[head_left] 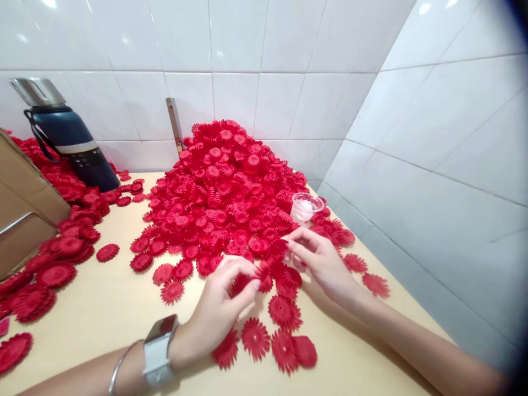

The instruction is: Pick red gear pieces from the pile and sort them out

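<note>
Pinching a red flower piece (pixel 262 271) between thumb and fingertips, the left hand (pixel 225 300) works low over the tabletop (pixel 124 297), while the right hand (pixel 324 265) has its thumb and fingers closed on another flower piece (pixel 279 251) just beside it; the exact grip of each is partly hidden by the red layers. Directly beyond them a tall heap (pixel 223 190) of the same red discs takes up the middle of the surface and reaches back toward the tiled back wall (pixel 237 41), its near edge spilling under both hands. A clear plastic cup (pixel 296 211) with something whitish inside stands among the discs at the heap's right side, just past the right hand's fingers. Farther right, the tiled side wall (pixel 445 137) closes off the table edge. Loose discs (pixel 256 339) lie between the forearms, nearest the wearer, some overlapping. On the left, a second pile (pixel 68 246) runs along a cardboard box (pixel 28 198), and a dark blue bottle (pixel 76 142) with a silver cap stands behind that box, red pieces around its base. A narrow metal strip (pixel 174 121) rises against the wall behind the heap. The left wrist carries a watch (pixel 158 352) and a thin bracelet (pixel 118 366).
</note>
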Demonstrator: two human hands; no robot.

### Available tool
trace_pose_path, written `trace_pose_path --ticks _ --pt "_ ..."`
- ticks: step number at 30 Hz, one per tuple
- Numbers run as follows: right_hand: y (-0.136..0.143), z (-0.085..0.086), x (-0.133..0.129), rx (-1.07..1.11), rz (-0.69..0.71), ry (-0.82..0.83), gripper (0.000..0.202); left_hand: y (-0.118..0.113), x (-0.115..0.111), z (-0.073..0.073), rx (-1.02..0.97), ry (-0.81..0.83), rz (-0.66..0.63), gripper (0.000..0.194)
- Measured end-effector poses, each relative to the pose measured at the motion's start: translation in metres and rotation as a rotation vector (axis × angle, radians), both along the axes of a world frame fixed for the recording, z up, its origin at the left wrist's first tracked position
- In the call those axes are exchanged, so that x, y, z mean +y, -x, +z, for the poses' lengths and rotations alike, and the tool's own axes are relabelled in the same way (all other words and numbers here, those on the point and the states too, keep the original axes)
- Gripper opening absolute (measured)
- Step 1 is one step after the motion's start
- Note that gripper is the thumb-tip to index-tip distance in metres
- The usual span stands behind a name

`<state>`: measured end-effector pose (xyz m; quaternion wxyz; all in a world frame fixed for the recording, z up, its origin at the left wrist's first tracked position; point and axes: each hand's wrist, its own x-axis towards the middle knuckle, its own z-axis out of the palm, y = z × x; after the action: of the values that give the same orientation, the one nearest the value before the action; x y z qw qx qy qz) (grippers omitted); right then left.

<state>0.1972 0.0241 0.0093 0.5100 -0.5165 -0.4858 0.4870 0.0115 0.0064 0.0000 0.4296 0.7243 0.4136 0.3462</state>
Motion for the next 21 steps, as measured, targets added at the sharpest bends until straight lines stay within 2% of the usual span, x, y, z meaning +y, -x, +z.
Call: trace_pose_path --ticks 4,8,13,15,21 --pt "0.006 0.000 -0.008 -0.008 0.113 0.005 0.017 0.000 -0.005 0.006 0.130 -0.095 -0.201 0.009" --pt "0.006 -0.003 -0.014 0.032 0.224 -0.025 0.011 -0.001 -0.006 0.007 0.200 -0.058 -0.206 0.011" --pt "0.009 -0.006 -0.014 0.082 0.253 -0.018 0.015 -0.002 -0.005 0.005 0.187 -0.091 -0.269 0.010" --pt "0.010 -0.007 -0.013 0.087 0.241 -0.010 0.017 -0.002 -0.005 0.004 0.169 -0.093 -0.234 0.010" --pt "0.010 -0.006 -0.010 0.037 0.166 0.076 0.018 -0.001 -0.002 -0.003 -0.038 -0.033 0.084 0.011"
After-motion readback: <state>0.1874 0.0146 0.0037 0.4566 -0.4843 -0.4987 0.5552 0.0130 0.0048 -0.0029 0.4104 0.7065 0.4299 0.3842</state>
